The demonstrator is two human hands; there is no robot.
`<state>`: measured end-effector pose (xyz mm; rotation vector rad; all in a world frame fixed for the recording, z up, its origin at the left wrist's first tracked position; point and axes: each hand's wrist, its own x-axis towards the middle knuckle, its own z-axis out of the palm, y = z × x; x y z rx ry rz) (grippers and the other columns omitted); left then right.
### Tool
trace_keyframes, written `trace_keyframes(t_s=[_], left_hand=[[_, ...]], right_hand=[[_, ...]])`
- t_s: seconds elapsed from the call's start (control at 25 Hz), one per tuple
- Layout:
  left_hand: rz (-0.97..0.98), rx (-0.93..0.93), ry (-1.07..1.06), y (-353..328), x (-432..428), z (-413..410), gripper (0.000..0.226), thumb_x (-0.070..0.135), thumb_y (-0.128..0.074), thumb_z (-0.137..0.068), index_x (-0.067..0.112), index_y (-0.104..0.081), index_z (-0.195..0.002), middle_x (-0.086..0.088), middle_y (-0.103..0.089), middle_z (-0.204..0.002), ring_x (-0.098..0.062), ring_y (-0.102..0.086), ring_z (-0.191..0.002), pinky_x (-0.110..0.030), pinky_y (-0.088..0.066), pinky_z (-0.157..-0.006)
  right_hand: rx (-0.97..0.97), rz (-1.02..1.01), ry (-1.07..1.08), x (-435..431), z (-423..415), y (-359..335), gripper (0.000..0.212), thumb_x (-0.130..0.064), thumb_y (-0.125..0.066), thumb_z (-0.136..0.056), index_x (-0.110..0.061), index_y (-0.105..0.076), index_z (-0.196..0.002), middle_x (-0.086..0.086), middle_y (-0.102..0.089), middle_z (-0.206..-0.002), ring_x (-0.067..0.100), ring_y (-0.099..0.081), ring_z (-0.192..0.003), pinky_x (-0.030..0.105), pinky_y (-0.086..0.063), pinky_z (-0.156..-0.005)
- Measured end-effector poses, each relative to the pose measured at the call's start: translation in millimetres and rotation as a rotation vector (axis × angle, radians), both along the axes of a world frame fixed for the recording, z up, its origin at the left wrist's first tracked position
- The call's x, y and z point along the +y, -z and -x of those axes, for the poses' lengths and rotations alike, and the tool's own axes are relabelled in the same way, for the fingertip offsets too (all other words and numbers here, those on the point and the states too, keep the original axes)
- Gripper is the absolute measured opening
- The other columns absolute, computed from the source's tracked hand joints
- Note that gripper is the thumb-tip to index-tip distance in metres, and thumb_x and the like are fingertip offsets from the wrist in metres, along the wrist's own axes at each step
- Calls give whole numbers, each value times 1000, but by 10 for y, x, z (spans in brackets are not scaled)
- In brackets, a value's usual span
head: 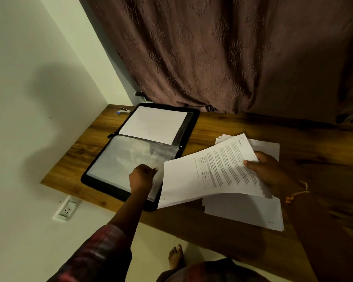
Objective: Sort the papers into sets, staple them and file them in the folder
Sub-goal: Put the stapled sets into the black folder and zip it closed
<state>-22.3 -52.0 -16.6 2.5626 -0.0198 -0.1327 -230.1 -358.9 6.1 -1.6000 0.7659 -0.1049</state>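
Filing a printed set (212,174) into the folder (195,119)
Left hand (143,176) fingers pinch the clear sleeve (126,159) at 9 o'clock; right hand (271,171) grips the printed set at 3 o'clock. Hold the sleeve mouth open, slide squarely.

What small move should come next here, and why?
Probably slide the printed set into the clear sleeve: the left hand pinches the sleeve's edge in the open folder, and the right hand holds the set beside it.
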Motion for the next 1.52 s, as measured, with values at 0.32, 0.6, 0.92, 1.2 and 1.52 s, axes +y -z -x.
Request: trace_keyframes(t_s=[0.32, 0.6, 0.92, 1.2, 1.52], left_hand=[[12, -207, 155, -138, -59, -2, 19, 3, -60, -94, 7, -73, -108, -7, -74, -104, -27, -68, -92, -23, -43, -75], [116, -155, 200, -179, 85, 103, 31, -6, -65, -89, 6, -72, -117, -6, -73, -111, -18, -67, -93, -4, -46, -71], [39, -156, -20, -77, 271, 412, 13, 20, -70, -93, 19, -76, -104, -2, -69, -112, -18, -67, -83, -25, -51, -71], [224, -51, -137, -66, 308, 570, 23, 14, -66, -95, 19, -74, -116, 0, -73, -117, -9, -68, -85, -24, -56, -74], [399, -93, -176, -70, 300, 624, 19, 17, -66, -96, 12, -76, -112, -3, -73, -114, -13, -65, -96, -21, -48, -85]], right_hand=[[-12, -111, -1, -2, -92, 148, 27, -20, -57, -100, -26, -64, -126, 0, -75, -106, 21, -74, -90, 32, -58, -68], [-94, -160, 183, 100, -392, 426, 34, -15, -56, -100, -25, -61, -132, 4, -68, -122, 25, -68, -101, 40, -58, -81], [-127, 9, 267, 289, -503, 552, 36, -14, -56, -99, -20, -60, -134, 2, -65, -129, 19, -65, -101, 31, -54, -76], [-142, 43, 269, 419, -476, 643, 38, -15, -57, -99, -24, -57, -136, 2, -64, -131, 22, -66, -108, 41, -59, -83], [-158, 81, 294, 568, -444, 614, 37, -14, -57, -99, -21, -56, -136, 4, -62, -131, 23, -64, -110, 34, -56, -81]])
